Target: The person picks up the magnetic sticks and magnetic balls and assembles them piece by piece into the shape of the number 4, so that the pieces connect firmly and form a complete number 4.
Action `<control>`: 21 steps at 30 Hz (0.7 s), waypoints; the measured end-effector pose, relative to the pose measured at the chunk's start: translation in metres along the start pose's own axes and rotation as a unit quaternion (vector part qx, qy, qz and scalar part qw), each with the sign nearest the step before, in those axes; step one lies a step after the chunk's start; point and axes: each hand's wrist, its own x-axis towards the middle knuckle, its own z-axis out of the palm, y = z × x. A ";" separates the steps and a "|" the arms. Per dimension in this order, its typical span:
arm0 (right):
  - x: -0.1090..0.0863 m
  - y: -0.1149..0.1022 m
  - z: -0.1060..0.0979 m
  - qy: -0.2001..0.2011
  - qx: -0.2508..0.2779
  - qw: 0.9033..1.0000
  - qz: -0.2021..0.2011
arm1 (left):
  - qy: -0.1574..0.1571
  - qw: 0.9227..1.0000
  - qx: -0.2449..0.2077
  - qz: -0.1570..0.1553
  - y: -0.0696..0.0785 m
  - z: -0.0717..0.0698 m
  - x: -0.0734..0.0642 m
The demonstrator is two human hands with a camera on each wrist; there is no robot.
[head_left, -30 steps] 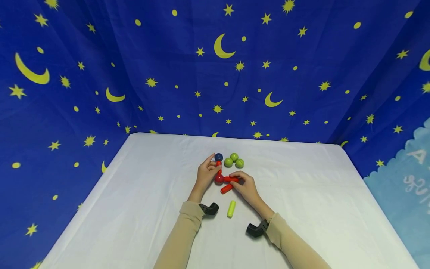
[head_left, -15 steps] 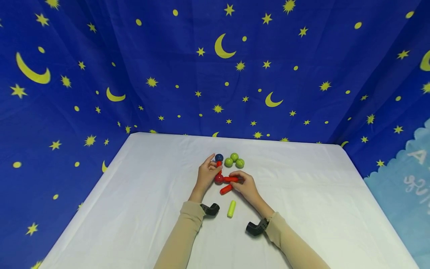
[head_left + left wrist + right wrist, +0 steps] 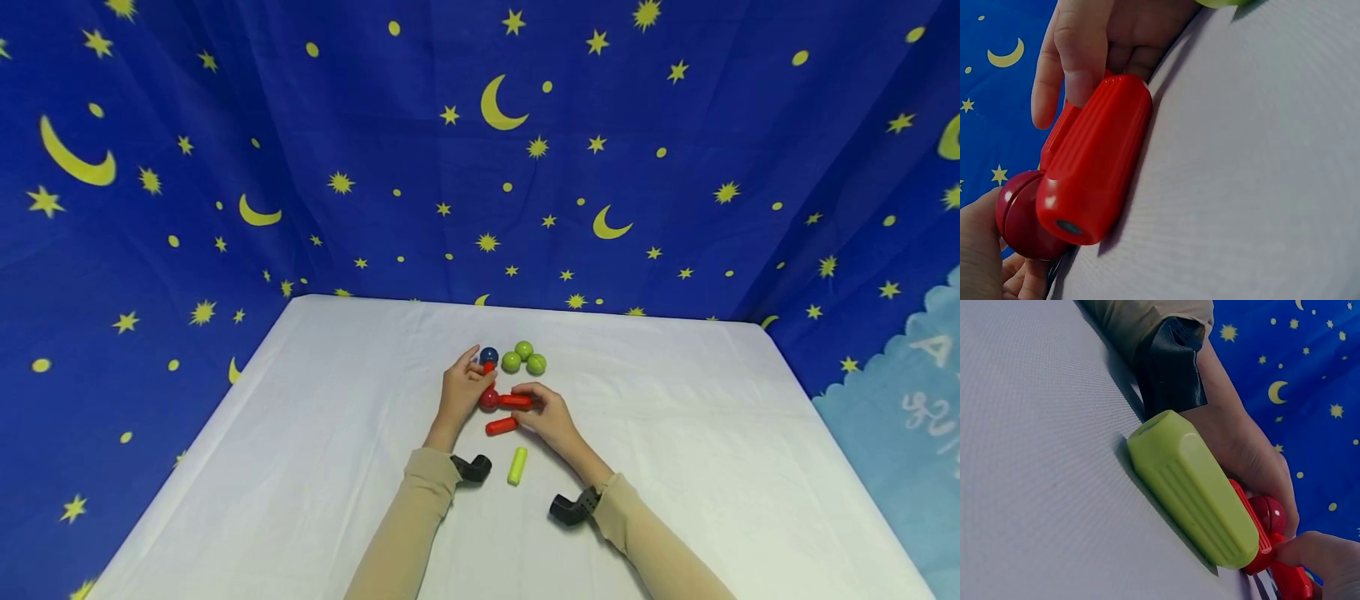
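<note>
My left hand (image 3: pixel 461 393) pinches an upright-lying red magnetic rod (image 3: pixel 489 367) that runs between a dark blue ball (image 3: pixel 489 356) and a dark red ball (image 3: pixel 489 399). From the right, my right hand (image 3: pixel 551 417) grips a second red rod (image 3: pixel 514 402), its left end at the red ball. A third red rod (image 3: pixel 501 427) lies on the cloth below, the right thumb right at its end. In the left wrist view this loose rod (image 3: pixel 1097 162) shows a round metal disc in its end, with the red ball (image 3: pixel 1029 219) behind it.
A yellow-green rod (image 3: pixel 517 466) lies between the forearms on the white-covered table (image 3: pixel 345 417). Three green balls (image 3: pixel 523 349) sit grouped beyond the hands. Each wrist wears a black camera mount (image 3: pixel 574 507). Blue star-patterned cloth (image 3: pixel 480 167) hangs behind the table.
The loose red rod has shifted left and toward the person, turning flatter across the table. The blue ball has come slightly nearer the person. Both hands stay almost in place.
</note>
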 end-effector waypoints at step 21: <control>0.002 0.005 -0.003 0.048 0.003 0.999 -0.024 | 0.013 1.000 0.015 -0.001 0.002 -0.001 -0.002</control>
